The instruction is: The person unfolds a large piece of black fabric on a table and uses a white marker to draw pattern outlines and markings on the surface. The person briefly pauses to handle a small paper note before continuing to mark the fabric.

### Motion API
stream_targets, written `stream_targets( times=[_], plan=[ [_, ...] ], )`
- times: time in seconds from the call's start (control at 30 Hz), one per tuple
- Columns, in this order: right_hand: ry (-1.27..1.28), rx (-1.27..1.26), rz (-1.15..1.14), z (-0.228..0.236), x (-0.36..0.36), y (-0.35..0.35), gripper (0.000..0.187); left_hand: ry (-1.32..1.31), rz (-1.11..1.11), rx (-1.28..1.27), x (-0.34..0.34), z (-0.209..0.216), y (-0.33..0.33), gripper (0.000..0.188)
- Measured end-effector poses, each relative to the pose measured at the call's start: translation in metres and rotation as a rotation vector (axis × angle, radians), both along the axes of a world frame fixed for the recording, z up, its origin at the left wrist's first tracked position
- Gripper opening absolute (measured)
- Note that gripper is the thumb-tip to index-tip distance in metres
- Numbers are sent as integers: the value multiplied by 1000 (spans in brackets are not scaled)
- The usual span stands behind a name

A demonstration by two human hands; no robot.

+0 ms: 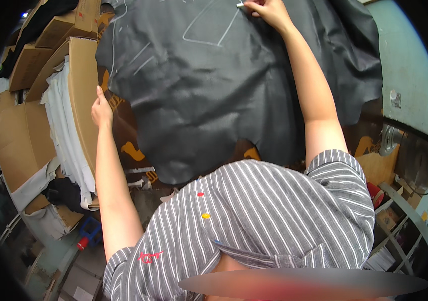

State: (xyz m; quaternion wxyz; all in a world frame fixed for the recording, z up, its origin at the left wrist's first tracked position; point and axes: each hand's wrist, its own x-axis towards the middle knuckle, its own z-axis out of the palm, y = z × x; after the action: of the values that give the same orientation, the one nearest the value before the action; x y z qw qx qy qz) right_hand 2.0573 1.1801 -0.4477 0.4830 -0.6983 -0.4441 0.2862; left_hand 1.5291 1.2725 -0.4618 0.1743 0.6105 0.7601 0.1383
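Pinched a small white stick in the right hand, at the far part of the big black sheet, by a thin white line. Had the sheet spread out, all bumpy, over a brown cover with orange shapes. Had the left hand beside a cardboard box — could not tell if gripping or just resting.
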Motion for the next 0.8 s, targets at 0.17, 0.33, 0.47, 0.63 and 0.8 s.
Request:
stream_targets(
  times=[0.17, 0.33, 0.47, 0.63, 0.8],
  plan=[
    [-447, 50, -115, 3, -25, -12, 25, 15, 4, -47, -5, 0, 5, 92],
    [-460, -69, -117, 20, -55, -74, 26, 18, -29, -53, 3, 1, 5, 94],
    [-490, -85, -42, 32, -97, -145, 17, 16, -19, -53, -7, -4, 7, 94],
    [-385, -88, -75, 42, -155, -248, 14, -28, -17, -46, -11, -12, 11, 95],
    [-203, -303, -47, 70, -189, -321, 7, -77, -20, -61, -5, -11, 7, 97]
  ],
)
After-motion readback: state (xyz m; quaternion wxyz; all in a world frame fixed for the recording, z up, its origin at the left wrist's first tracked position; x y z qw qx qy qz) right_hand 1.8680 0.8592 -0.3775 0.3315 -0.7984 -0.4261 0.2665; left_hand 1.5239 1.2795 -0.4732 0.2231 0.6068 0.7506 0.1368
